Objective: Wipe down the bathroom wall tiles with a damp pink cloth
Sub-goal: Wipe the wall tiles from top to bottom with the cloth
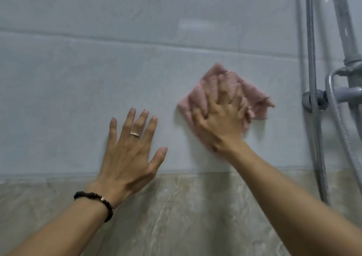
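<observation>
The pink cloth (254,97) lies flat against the pale grey wall tiles (78,89), right of centre. My right hand (219,116) presses on it with fingers spread, blurred by motion, and covers most of the cloth. My left hand (129,152) rests flat on the tiles to the left of the cloth, fingers apart, holding nothing. It wears a ring, and a dark bead bracelet sits on the wrist.
A shower fitting (350,64) with grey pipes and a metal hose (313,79) runs down the wall at the right edge, close to the cloth. Below the grey tiles runs a band of beige marbled tiles (176,216).
</observation>
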